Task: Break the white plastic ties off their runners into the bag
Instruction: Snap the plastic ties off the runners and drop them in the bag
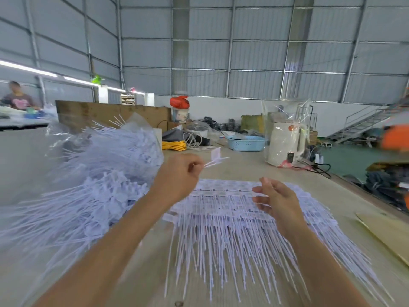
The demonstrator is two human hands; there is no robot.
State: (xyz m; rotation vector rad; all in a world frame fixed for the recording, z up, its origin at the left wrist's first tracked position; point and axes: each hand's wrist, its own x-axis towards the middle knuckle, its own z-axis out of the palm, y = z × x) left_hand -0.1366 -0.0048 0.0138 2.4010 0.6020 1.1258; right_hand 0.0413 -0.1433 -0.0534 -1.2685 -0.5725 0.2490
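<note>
A stack of white plastic ties on runners (232, 220) lies fanned out on the table in front of me, tails pointing toward me. My left hand (177, 173) is raised above the stack's far left corner and pinches a few loose white ties (215, 160) whose tagged ends stick out to the right. My right hand (274, 198) hovers over the runner end of the stack with fingers spread and loosely bent, holding nothing. To the left, a clear plastic bag (66, 138) bulges with a big heap of loose ties (95, 178).
The table (309, 187) runs away from me; at its far end stand a blue basket (245, 142), a bagged white appliance (285, 145) and yellow cord (174, 145). Cardboard (385, 231) lies at right. A person (17, 96) sits far left.
</note>
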